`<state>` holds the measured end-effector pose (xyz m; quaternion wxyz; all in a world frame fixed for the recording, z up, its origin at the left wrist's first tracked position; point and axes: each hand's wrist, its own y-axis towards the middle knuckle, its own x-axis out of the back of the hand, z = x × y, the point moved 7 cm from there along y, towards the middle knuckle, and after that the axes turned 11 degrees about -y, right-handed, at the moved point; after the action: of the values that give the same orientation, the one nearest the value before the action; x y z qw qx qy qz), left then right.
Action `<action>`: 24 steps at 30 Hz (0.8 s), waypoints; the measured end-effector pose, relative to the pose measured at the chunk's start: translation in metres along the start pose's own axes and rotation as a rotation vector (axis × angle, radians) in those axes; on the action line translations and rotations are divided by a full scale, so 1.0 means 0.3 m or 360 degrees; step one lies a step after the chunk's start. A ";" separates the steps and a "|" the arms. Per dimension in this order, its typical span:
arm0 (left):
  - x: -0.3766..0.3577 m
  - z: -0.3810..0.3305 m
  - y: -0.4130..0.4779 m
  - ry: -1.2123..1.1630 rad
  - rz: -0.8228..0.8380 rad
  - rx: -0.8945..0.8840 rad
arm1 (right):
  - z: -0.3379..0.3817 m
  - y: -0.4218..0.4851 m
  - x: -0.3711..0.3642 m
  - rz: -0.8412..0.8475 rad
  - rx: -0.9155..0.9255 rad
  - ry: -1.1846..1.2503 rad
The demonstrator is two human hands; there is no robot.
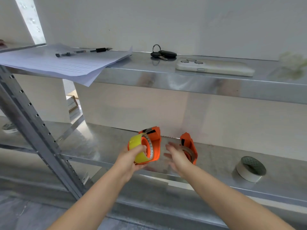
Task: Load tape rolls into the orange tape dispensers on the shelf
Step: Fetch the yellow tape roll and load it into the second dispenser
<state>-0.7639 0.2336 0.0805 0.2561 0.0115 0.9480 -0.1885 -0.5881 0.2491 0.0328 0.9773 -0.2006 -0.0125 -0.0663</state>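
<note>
My left hand [131, 161] grips an orange tape dispenser [155, 145] with a yellow tape roll [137, 151] seated on its hub, held just above the lower metal shelf [103, 146]. A second orange dispenser [189, 146] stands on the shelf to the right, with a brownish clear tape roll in it. My right hand [177, 157] hovers open between the two dispensers, fingers spread, partly covering the second one. A white tape roll [250, 170] lies flat on the shelf at the far right.
The upper shelf [166, 77] carries paper sheets [66, 63] with pens, a key bunch [162, 53] and a phone [214, 67]. A slotted metal upright [38, 128] runs diagonally at left. A white wall backs the shelves.
</note>
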 end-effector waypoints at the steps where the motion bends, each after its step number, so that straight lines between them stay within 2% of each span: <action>1: 0.009 -0.003 0.000 0.0118 -0.0036 -0.0052 | 0.038 -0.010 0.017 -0.0150 0.0197 -0.0197; 3: 0.025 -0.004 -0.002 0.0290 -0.0093 -0.0136 | 0.120 -0.031 0.037 -0.0296 0.0553 -0.0435; 5: 0.032 0.005 -0.001 0.0268 -0.0098 -0.0130 | 0.160 -0.035 0.045 -0.0297 0.0648 -0.0549; 9: 0.016 0.048 0.018 -0.0146 -0.0037 0.0106 | 0.112 -0.031 0.014 -0.0117 0.0456 -0.0625; 13: 0.008 0.117 0.051 -0.0695 -0.0027 0.0422 | -0.001 -0.041 -0.091 0.0113 0.0329 -0.0343; 16: 0.003 0.170 0.075 -0.0856 0.0053 0.0532 | -0.037 -0.033 -0.173 0.0192 0.0256 -0.0056; 19: 0.027 0.205 0.107 -0.0931 0.0076 0.0504 | -0.043 -0.018 -0.203 0.0115 0.0218 -0.0012; 22: 0.063 0.220 0.139 -0.0805 0.0098 0.0503 | -0.032 0.003 -0.198 0.0012 0.0285 -0.0143; 24: 0.093 0.228 0.160 -0.0314 0.0050 0.0506 | -0.019 0.021 -0.189 -0.0041 0.0321 -0.0236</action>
<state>-0.7497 0.2512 -0.0045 0.3456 0.0482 0.8763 -0.3321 -0.6434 0.2596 0.0222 0.9880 -0.1053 -0.0941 -0.0623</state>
